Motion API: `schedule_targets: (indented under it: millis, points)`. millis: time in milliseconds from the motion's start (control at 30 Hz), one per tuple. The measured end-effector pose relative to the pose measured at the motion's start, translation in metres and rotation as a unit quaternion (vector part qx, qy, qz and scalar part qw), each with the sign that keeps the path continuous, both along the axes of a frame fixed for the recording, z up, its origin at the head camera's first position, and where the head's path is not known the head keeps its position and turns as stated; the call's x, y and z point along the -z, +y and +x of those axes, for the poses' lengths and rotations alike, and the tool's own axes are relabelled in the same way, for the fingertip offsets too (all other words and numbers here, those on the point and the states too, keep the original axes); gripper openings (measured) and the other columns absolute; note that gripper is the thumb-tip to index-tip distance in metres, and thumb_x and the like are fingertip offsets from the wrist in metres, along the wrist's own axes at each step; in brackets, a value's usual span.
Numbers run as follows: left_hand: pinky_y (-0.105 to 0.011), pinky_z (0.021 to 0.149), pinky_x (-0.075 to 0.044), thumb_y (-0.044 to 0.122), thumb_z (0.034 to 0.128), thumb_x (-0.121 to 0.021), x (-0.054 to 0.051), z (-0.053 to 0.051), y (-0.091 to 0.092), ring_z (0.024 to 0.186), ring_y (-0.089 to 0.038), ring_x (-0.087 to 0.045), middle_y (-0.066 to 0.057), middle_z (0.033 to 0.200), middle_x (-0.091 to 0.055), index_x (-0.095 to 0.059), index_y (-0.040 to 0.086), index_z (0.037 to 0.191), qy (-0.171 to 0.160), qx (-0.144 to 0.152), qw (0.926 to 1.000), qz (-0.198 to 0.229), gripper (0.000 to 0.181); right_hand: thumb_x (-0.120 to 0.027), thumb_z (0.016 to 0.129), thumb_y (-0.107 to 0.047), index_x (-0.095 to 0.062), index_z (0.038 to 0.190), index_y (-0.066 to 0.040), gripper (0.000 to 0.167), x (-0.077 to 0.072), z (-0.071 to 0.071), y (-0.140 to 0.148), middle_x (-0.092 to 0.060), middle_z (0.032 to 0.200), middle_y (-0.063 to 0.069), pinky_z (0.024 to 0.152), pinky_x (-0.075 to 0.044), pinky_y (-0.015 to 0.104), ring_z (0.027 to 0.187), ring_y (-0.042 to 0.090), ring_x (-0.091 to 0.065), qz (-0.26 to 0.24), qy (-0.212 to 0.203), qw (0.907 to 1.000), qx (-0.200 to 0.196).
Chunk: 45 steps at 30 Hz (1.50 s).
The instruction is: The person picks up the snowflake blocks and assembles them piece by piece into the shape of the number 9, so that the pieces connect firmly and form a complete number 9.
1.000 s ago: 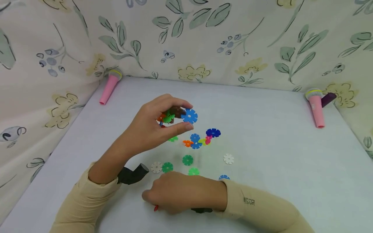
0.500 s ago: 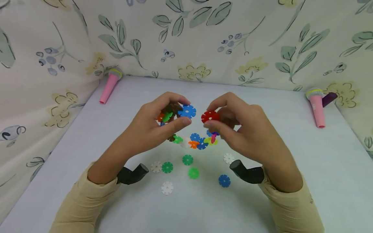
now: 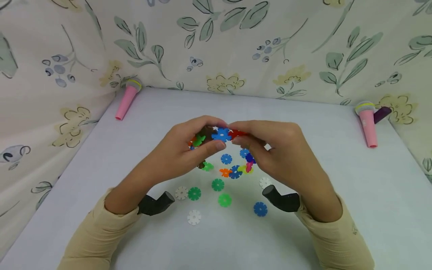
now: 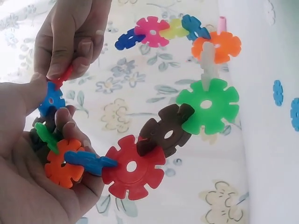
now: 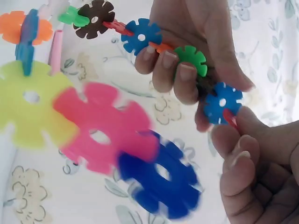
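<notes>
Above the middle of the table, my left hand (image 3: 177,152) pinches a blue notched plastic disc (image 3: 221,134) between thumb and fingers. That disc ends a chain of interlocked notched discs; a green disc (image 4: 45,136) and an orange disc (image 4: 64,163) lie against the left palm. From there the chain hangs down through a red disc (image 4: 133,169), a brown disc (image 4: 167,133) and others to a dark blue disc (image 5: 159,175) at its free end. My right hand (image 3: 281,150) pinches another red disc (image 5: 230,119), its edge meeting the blue disc's edge.
Loose discs lie on the white table (image 3: 229,247), among them a white disc (image 3: 194,217), a blue disc (image 3: 260,209) and a light green disc (image 3: 224,200). Pink toy microphones stand at the back left (image 3: 127,99) and right (image 3: 367,125). Floral cloth (image 3: 229,48) hangs behind.
My right hand has lifted a red disc from the near side of the table and brought it leftward against the blue disc. The left hand keeps its hold, shifting only slightly.
</notes>
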<state>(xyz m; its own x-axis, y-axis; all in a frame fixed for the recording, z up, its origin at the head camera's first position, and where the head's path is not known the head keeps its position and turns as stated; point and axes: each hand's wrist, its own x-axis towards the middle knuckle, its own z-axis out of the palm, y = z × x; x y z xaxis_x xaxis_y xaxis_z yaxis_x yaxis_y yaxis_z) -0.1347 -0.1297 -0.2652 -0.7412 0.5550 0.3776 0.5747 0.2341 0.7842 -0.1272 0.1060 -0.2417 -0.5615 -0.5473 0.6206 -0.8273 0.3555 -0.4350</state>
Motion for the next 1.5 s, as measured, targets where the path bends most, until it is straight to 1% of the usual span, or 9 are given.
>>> schedule_targets:
  millis: [233, 400, 700, 833, 1033, 1133, 1233, 1400, 1500]
  points:
    - [-0.033, 0.060, -0.056, 0.008, 0.0958, -0.069, 0.000, 0.003, 0.003, 0.072, -0.017, -0.061, 0.000, 0.095, -0.060, -0.052, 0.006, 0.132, 0.003, 0.002, 0.9997, 0.022, 0.040, -0.076, 0.082, 0.010, -0.073, 0.108, 0.006, 0.026, 0.011, -0.003, -0.009, -0.075, 0.098, 0.009, 0.074, -0.053, 0.019, 0.078, 0.015, -0.069, -0.052, 0.039, 0.9979, -0.010]
    - [-0.035, 0.057, -0.056, 0.006, 0.0969, -0.066, -0.002, 0.003, 0.002, 0.068, -0.021, -0.060, -0.002, 0.091, -0.059, -0.051, 0.004, 0.132, -0.002, 0.009, 0.9993, 0.035, 0.038, -0.077, 0.079, 0.011, -0.072, 0.108, 0.007, 0.030, 0.014, -0.009, -0.012, -0.073, 0.089, 0.010, 0.065, -0.052, 0.020, 0.068, 0.014, -0.064, -0.064, 0.067, 0.9955, -0.016]
    - [-0.031, 0.071, -0.054, 0.023, 0.0863, -0.082, -0.009, -0.004, -0.012, 0.083, -0.005, -0.061, 0.009, 0.098, -0.069, -0.070, 0.010, 0.119, 0.078, -0.044, 0.9945, -0.054, 0.037, -0.075, 0.083, 0.010, -0.072, 0.114, 0.003, 0.032, 0.014, -0.013, -0.013, -0.074, 0.102, 0.005, 0.070, -0.054, 0.021, 0.078, 0.007, -0.065, -0.029, -0.011, 0.9982, -0.052]
    - [-0.032, 0.073, -0.054, 0.025, 0.0855, -0.083, -0.009, -0.005, -0.015, 0.084, -0.005, -0.062, 0.009, 0.099, -0.070, -0.072, 0.010, 0.117, 0.084, -0.053, 0.9930, -0.064, 0.037, -0.074, 0.087, 0.005, -0.071, 0.119, 0.001, 0.032, 0.015, -0.016, -0.012, -0.074, 0.099, 0.003, 0.065, -0.052, 0.020, 0.075, 0.004, -0.063, -0.013, -0.021, 0.9985, -0.048]
    - [-0.027, 0.079, -0.054, 0.019, 0.0905, -0.077, -0.008, -0.004, -0.016, 0.090, -0.005, -0.062, 0.007, 0.103, -0.068, -0.069, 0.008, 0.117, 0.108, -0.061, 0.9887, -0.084, 0.030, -0.062, 0.098, -0.001, -0.066, 0.125, 0.000, 0.027, 0.024, -0.036, -0.003, -0.070, 0.088, 0.003, 0.064, -0.053, 0.026, 0.073, 0.011, -0.063, -0.002, -0.037, 0.9993, 0.004]
    - [-0.027, 0.080, -0.053, 0.015, 0.0951, -0.069, -0.007, -0.003, -0.014, 0.094, -0.006, -0.060, 0.005, 0.108, -0.065, -0.067, 0.008, 0.118, 0.125, -0.059, 0.9857, -0.095, 0.024, -0.060, 0.099, -0.003, -0.068, 0.118, -0.001, 0.021, 0.038, -0.055, -0.001, -0.071, 0.089, 0.004, 0.067, -0.054, 0.029, 0.076, 0.014, -0.064, 0.062, -0.083, 0.9942, 0.031]
    - [-0.027, 0.075, -0.052, 0.012, 0.0973, -0.062, -0.008, -0.001, -0.013, 0.092, -0.006, -0.057, 0.004, 0.109, -0.062, -0.066, 0.008, 0.115, 0.128, -0.059, 0.9856, -0.093, 0.019, -0.065, 0.096, -0.002, -0.071, 0.112, -0.006, 0.018, 0.057, -0.069, -0.003, -0.072, 0.093, 0.002, 0.071, -0.055, 0.029, 0.080, 0.014, -0.064, 0.185, -0.182, 0.9658, 0.005]
    - [-0.029, 0.071, -0.052, 0.011, 0.0966, -0.062, -0.009, 0.000, -0.015, 0.088, -0.006, -0.055, 0.006, 0.105, -0.061, -0.066, 0.010, 0.110, 0.124, -0.063, 0.9877, -0.071, 0.014, -0.075, 0.092, -0.018, -0.069, 0.113, -0.016, 0.023, 0.085, -0.068, -0.025, -0.068, 0.103, -0.004, 0.087, -0.053, 0.035, 0.099, 0.015, -0.062, 0.346, -0.341, 0.8720, -0.058]
    - [-0.029, 0.073, -0.053, 0.012, 0.0954, -0.066, -0.010, 0.000, -0.015, 0.088, -0.005, -0.056, 0.006, 0.105, -0.062, -0.066, 0.010, 0.108, 0.126, -0.066, 0.9879, -0.061, 0.013, -0.079, 0.088, -0.024, -0.066, 0.119, -0.019, 0.035, 0.095, -0.061, -0.037, -0.065, 0.114, -0.003, 0.094, -0.050, 0.040, 0.111, 0.019, -0.058, 0.381, -0.368, 0.8467, -0.048]
